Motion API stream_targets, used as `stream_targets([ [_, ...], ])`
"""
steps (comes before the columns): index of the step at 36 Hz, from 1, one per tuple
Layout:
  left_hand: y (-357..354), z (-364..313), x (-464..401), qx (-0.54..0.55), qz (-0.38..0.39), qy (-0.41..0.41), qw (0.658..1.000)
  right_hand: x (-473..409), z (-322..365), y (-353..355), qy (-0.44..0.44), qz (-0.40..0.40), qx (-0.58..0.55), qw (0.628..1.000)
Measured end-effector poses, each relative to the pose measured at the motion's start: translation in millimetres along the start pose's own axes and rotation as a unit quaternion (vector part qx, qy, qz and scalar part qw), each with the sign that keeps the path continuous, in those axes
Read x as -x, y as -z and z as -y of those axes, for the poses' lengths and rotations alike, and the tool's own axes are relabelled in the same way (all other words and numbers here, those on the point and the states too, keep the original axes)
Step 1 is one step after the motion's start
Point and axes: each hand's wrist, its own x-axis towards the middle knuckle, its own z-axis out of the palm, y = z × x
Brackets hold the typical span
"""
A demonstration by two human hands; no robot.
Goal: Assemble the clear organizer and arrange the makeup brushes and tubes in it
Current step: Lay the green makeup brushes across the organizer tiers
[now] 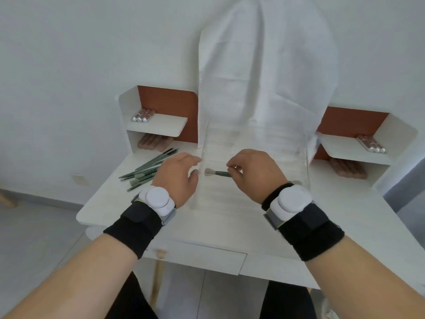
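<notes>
Green-handled makeup brush (217, 173) is pinched in my right grip (251, 174) above the clear organizer (253, 157) on the tabletop (345, 203), my left grip (178, 178) relaxed, holding nothing.

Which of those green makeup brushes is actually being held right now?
The single brush with the pale bristle head, pinched by its handle in the right hand over the clear organizer. The other brushes lie loose in a pile left of the left hand.

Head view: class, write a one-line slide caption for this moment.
Right hand pinches a green makeup brush over the clear organizer while the open left hand steadies its left wall.
</notes>
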Motion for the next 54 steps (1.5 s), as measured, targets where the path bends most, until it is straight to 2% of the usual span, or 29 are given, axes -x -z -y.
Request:
stream_targets([
  [6,42,68,22,-0.046,0.004,0.126,0.991,-36,58,-33,0.077,0.059,0.004,0.995],
  [11,58,99,34,-0.068,0.021,0.186,0.980,-69,93,-68,0.106,0.132,0.074,0.983],
  [16,53,110,40,-0.056,0.057,0.199,0.977,-98,104,-101,0.099,0.193,0.117,0.969],
  [22,45,123,38,-0.055,0.069,0.201,0.976,-118,100,-123,0.077,0.224,0.147,0.960],
  [31,36,128,39,-0.042,0.073,0.202,0.976,-125,99,-136,0.106,0.241,0.196,0.945],
  [42,34,114,40,-0.037,0.060,0.162,0.984,-118,103,-124,0.195,0.241,0.259,0.915],
  [47,34,110,43,-0.031,0.049,0.159,0.986,-112,101,-118,0.230,0.214,0.250,0.916],
  [51,39,107,41,-0.022,0.040,0.160,0.986,-107,99,-111,0.231,0.178,0.221,0.931],
  [54,45,94,34,-0.002,0.025,0.131,0.991,-103,98,-98,0.243,0.133,0.184,0.943],
])
